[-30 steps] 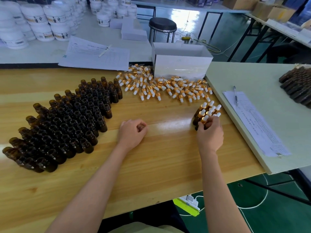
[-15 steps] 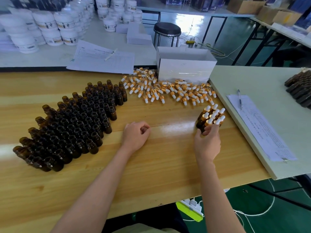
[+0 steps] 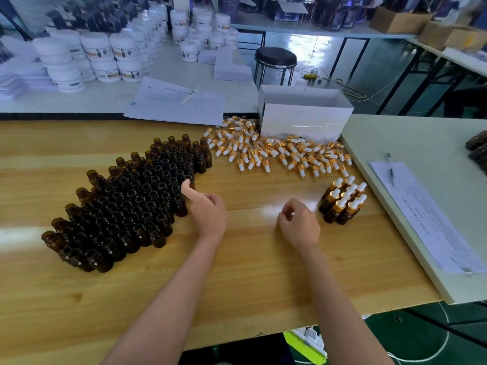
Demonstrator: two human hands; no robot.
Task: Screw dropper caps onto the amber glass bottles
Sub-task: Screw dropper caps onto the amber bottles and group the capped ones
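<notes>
Workshop floor, green, with a round black stool past the far side. Wooden bench directly below the camera. A pale second bench butts against its right edge, and a white-topped one runs along its far edge.

Uncapped amber bottles: large upright block on the left half of the bench, packed shoulder to shoulder. It runs diagonally from the near-left toward the middle of the far edge. Mouths open.

Dropper caps: loose heap lying flat along the far edge, right of the bottle block, spreading toward the far right corner. Gold collars, white bulbs. White box, open-topped, stands just behind the heap at that corner.

Capped bottles: small tight group, upright, near the right edge, well apart from the uncapped block.

Left hand: at the right side of the uncapped block. Forefinger stretched out, tip touching a bottle on the block's edge. Other fingers loosely bent, gripping nothing.

Right hand: over bare wood mid-bench, near the capped group, not touching it. Fingers loosely curled, thumb close to forefinger, nothing seen between them.

Also noted: printed sheet with a pen on the pale bench. Second sheet on the white-topped bench, with stacked white jars behind it.
</notes>
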